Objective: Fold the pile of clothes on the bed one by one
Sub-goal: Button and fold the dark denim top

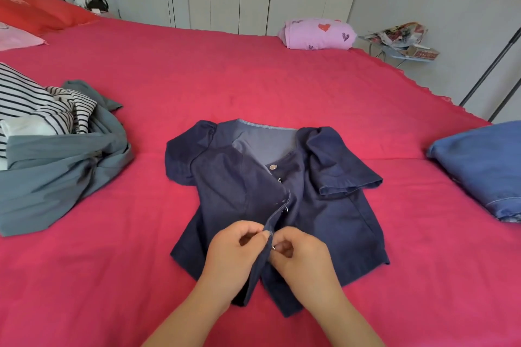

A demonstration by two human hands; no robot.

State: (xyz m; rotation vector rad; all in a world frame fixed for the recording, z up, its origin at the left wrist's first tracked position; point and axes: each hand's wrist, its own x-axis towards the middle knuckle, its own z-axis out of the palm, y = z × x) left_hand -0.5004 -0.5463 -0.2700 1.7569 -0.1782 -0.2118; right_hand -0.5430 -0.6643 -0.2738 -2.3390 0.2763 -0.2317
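Note:
A dark navy short-sleeved blouse (pixel 332 217) lies face up on the red bed (pixel 253 79), collar away from me, its front placket partly undone. My left hand (pixel 234 253) pinches the left placket edge near the hem. My right hand (pixel 301 259) pinches the right front edge at a small metal snap, right beside the left hand. A pile of unfolded clothes (pixel 53 149) sits at the left: a grey-green garment with striped black-and-white pieces on top.
A folded blue garment (pixel 485 169) lies at the bed's right edge. A folded pink heart-print item (pixel 318 33) rests at the far side. Red and pink pillows (pixel 33 14) sit far left. White wardrobe doors stand behind; a cluttered small stand is at the far right.

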